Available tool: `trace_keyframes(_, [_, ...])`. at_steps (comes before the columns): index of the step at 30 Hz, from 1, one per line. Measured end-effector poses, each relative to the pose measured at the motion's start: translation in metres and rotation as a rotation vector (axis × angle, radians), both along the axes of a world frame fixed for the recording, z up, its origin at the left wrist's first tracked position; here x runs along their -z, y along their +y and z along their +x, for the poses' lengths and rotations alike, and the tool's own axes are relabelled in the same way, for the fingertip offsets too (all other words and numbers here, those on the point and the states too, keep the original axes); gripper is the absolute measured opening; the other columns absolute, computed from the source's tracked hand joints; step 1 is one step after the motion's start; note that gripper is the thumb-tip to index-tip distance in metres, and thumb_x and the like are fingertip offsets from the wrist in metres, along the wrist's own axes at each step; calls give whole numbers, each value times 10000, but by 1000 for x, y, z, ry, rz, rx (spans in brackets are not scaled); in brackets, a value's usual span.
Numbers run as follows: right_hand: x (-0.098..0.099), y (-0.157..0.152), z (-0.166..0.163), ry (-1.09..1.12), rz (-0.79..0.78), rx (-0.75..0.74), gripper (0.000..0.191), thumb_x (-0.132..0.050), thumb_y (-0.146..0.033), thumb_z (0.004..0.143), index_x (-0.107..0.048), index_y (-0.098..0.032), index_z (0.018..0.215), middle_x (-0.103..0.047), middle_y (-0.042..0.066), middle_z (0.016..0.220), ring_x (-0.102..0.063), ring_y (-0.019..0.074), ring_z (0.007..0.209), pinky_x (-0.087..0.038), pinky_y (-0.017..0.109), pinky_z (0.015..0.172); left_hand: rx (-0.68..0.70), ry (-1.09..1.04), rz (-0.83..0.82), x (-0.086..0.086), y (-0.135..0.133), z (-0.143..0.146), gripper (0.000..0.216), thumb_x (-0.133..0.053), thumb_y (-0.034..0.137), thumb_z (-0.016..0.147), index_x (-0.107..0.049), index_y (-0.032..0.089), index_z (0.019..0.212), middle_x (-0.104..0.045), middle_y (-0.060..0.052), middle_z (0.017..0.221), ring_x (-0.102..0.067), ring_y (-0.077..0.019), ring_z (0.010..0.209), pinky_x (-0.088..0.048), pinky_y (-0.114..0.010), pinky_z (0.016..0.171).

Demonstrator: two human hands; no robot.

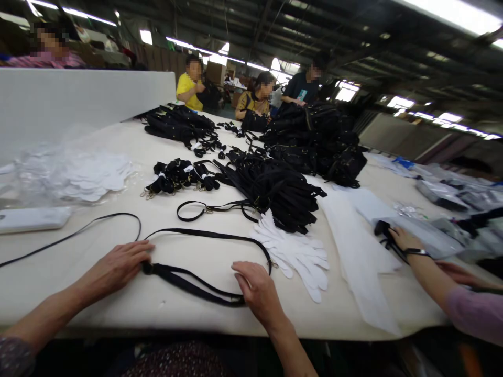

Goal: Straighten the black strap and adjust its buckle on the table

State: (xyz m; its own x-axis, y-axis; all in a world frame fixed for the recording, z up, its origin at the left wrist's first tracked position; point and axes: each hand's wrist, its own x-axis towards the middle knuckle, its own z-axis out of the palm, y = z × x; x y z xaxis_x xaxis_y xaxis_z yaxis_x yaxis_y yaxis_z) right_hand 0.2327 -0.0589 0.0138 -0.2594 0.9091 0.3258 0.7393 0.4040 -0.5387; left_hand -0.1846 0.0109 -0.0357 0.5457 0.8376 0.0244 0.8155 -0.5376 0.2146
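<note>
A long black strap (204, 234) lies in a loop on the cream table (118, 136) in front of me. My left hand (118, 267) rests flat on the table, fingertips touching the strap's folded end near a buckle (148, 268). My right hand (257, 290) presses down on the other folded end of the strap, fingers curled over it. A second thin black strap (102, 222) trails off to the left.
White gloves (294, 251) lie right of the strap. Piles of black straps (275, 188) and bags (314, 141) fill the middle. A white box (33, 219) and plastic-wrapped white pieces (78, 175) sit left. A co-worker's hand (404, 241) holds a strap at right; several people sit beyond.
</note>
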Motion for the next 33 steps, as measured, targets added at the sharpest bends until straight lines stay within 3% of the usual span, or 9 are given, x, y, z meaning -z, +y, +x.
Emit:
trace_keyframes(3, [-12, 21, 2, 122, -165, 61, 216, -584, -203, 921, -711, -250, 1089, -758, 31, 1120, -690, 186, 1067, -531, 352, 970, 37, 4, -31, 8, 4, -7, 230, -498, 296, 895, -701, 345, 991, -642, 26, 1392, -535, -282, 1337, -487, -446, 1018])
trace_keyframes(7, [-17, 37, -15, 174, -324, -69, 199, -611, -240, 908, -733, -272, 1063, -763, -5, 1100, -696, 161, 1054, -521, 307, 985, 91, -21, -31, 12, 6, -11, 249, -515, 297, 867, -697, 371, 1020, -664, 67, 1360, -563, -264, 1311, -486, -410, 1026])
trace_keyframes(14, [7, 33, -95, 28, -419, -381, 400, -608, -327, 917, -599, -323, 1317, -696, -10, 1299, -641, 179, 1189, -494, 322, 1041, 142, -70, 19, 10, 6, -2, 221, -524, 336, 891, -672, 402, 1042, -745, 91, 1166, -630, -275, 1201, -451, -478, 1048])
trace_keyframes(17, [16, 34, -113, 32, -467, -362, 402, -596, -331, 916, -601, -349, 1318, -721, -23, 1252, -671, 184, 1121, -512, 319, 994, 211, -55, -42, 2, 6, 3, 220, -511, 330, 917, -663, 423, 1044, -750, 107, 1131, -619, -239, 1227, -407, -476, 1084])
trace_keyframes(23, [16, 39, -109, 233, -558, -306, 300, -625, -183, 851, -752, -352, 1064, -784, -77, 938, -701, 130, 852, -519, 228, 797, 149, -97, -173, -25, -2, 19, 192, -492, 287, 957, -670, 349, 995, -734, 43, 1096, -561, -217, 1290, -289, -437, 1151])
trace_keyframes(27, [16, 42, -106, 289, -596, -303, 279, -613, -168, 854, -771, -341, 1005, -790, -73, 950, -712, 139, 889, -528, 242, 819, 133, -79, -243, -31, -4, 27, 246, -476, 269, 972, -640, 375, 1122, -696, 20, 1204, -525, -215, 1316, -281, -439, 1138])
trace_keyframes(33, [18, 42, -103, 107, -448, -313, 316, -628, -150, 862, -746, -340, 1085, -784, -46, 1057, -707, 164, 997, -524, 282, 921, 106, -76, -228, -32, -2, 32, 228, -472, 230, 969, -657, 357, 1012, -694, 23, 1137, -518, -207, 1310, -187, -470, 1175])
